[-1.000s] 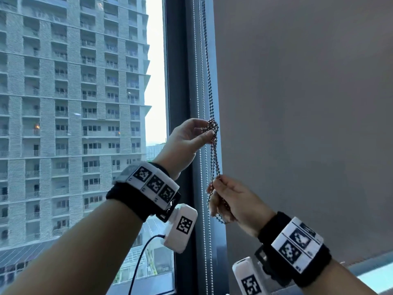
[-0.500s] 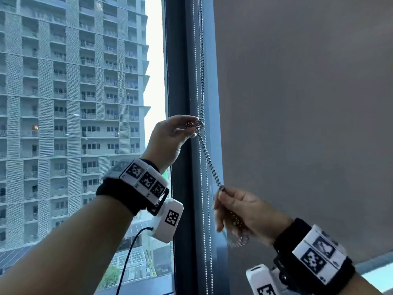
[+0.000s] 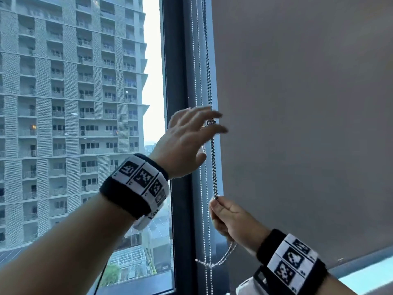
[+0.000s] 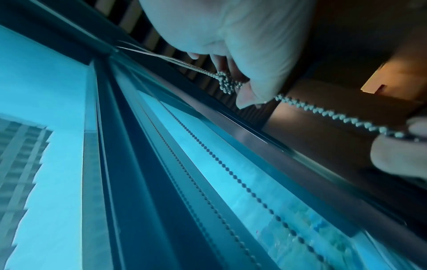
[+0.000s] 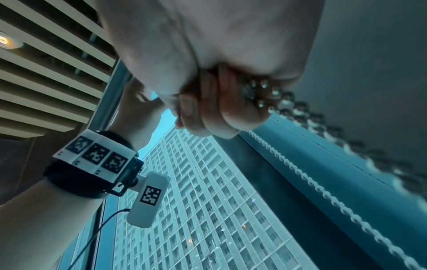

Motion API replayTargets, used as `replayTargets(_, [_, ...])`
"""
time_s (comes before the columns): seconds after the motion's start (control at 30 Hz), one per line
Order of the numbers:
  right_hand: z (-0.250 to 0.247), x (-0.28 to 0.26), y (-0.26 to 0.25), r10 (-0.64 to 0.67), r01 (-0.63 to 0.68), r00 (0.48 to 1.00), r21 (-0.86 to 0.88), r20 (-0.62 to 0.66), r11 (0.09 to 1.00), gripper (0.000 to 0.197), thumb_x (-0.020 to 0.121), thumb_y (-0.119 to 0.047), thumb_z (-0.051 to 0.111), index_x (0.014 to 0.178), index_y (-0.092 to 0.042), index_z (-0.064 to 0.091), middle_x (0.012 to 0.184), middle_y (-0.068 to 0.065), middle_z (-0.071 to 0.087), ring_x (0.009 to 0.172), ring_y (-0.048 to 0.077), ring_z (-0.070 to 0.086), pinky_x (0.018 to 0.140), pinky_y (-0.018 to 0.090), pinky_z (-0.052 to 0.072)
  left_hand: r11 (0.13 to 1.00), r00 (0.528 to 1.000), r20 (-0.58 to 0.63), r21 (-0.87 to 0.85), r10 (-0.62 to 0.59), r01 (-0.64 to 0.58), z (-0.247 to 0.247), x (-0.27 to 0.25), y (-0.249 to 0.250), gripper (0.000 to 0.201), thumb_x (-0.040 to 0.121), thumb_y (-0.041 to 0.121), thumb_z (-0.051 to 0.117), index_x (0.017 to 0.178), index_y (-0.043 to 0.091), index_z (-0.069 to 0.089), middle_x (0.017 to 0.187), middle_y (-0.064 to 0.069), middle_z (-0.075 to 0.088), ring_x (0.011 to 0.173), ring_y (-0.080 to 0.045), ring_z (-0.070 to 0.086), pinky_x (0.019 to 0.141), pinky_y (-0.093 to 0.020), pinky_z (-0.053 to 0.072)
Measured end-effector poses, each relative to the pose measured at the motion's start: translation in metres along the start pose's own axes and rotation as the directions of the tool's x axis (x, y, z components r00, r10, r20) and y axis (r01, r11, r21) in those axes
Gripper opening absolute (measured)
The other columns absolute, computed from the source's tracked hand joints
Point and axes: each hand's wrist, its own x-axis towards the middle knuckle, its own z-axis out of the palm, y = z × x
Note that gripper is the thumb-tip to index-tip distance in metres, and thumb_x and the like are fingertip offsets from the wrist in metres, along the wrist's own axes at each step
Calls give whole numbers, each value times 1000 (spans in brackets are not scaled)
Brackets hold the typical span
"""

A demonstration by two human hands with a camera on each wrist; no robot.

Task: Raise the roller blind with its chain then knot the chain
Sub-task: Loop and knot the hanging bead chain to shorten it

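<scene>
Window, far left: a tower block (image 3: pixel 70 116) fills the glass; the dark window frame (image 3: pixel 176 145) stands between it and the chains.
Left hand: the left hand (image 3: pixel 187 141) has let go of the knot it pinched half a second ago; its fingers (image 3: pixel 212 113) are now spread and straight around the knot, holding nothing.
Knot: one tight bead knot (image 3: pixel 210 122) sits in the chain at the height of the left fingers; a second ago it was a loose clump, now it is small and drawn down.
Chain: the doubled bead chain (image 3: pixel 213 167) has swung back from its slant to hang nearly straight along the blind's left edge, taut from the knot down to the right hand.
Right hand: the right hand (image 3: pixel 231 218) is lower than before, fist curled round the chain, thumb and forefinger pinching it where it enters; a slack loop (image 3: pixel 221 259) trails below.
Blind: the grey roller blind (image 3: pixel 297 124) covers the pane to the right, its bottom edge near the lower corner.
Meaning: the knot looks set; the tying seems all but done, with only the release left.
Count: two hands, one knot, one blind, one held doubled chain, one further pale chain (image 3: pixel 203 209) hanging free just beside it.
</scene>
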Motion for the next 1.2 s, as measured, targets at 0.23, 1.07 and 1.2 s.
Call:
replayTargets(0.23, [-12,-1,-4,-37,37,999,40,-6,999,31,95,-35,42,69,-20,50,48,-10,42,42,6,29,43,22,21,951,937,260,137,235,-277,-7,17,-11,24,85,45,50,78,29,67,87,11,70,118,-17,57,117,-47,15])
replayTargets(1.07, [-24,72,-129,-493,511,749,-89,-443,855,16,93,-13,53,93,-2,66,60,-8,57,44,-4,47,49,8,37,-704,588,497,-686,-638,-184,6,45,10,29,94,5,36,66,13,39,42,2,43,41,-7,53,62,-27,57])
replayTargets(1.2, [-25,77,-132,-435,501,770,20,-466,865,21,91,-6,52,74,-16,60,66,-3,58,55,-1,54,54,12,43,-658,591,466,-737,-659,-153,12,38,21,28,95,-1,32,75,15,43,53,-4,54,49,-11,60,60,-32,59])
